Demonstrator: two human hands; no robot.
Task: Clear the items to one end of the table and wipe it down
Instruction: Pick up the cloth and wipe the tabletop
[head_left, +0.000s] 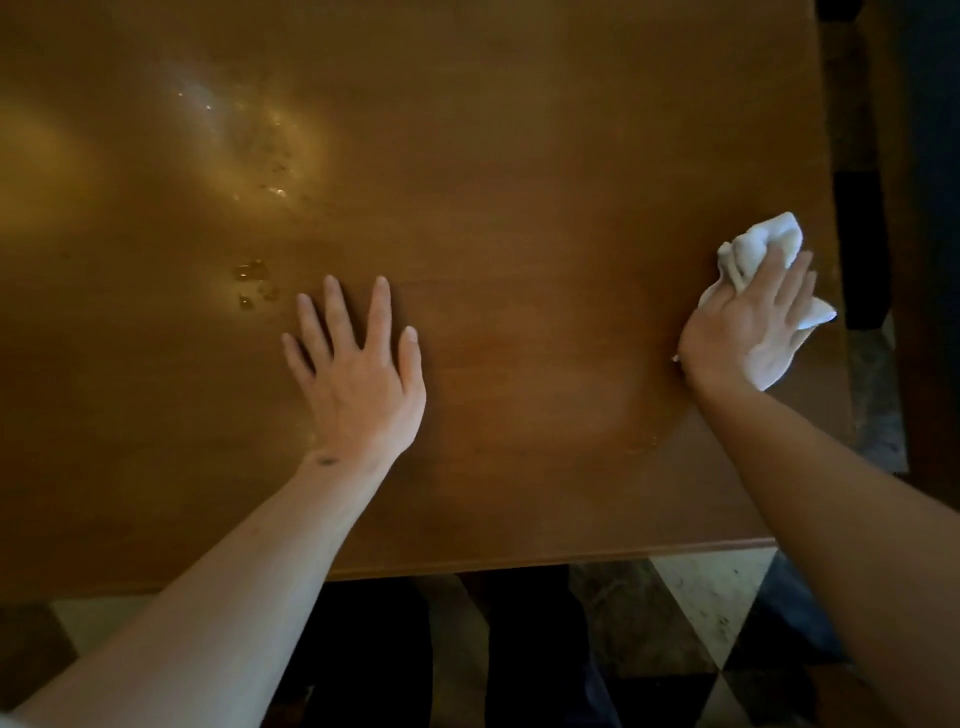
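A brown wooden table (519, 156) fills the view. My right hand (748, 327) presses flat on a crumpled white cloth (763, 239) near the table's right edge. My left hand (358, 369) lies flat on the wood near the middle, fingers spread, holding nothing. Small wet spots and crumbs (252, 280) sit just left of my left hand's fingertips. More specks (270, 182) glint farther back under a light reflection.
The table's near edge (571, 553) runs across the lower part of the view. Below it is a checkered floor (717, 597) with my dark trouser legs (374, 649). A dark chair or post (857, 208) stands beyond the right edge.
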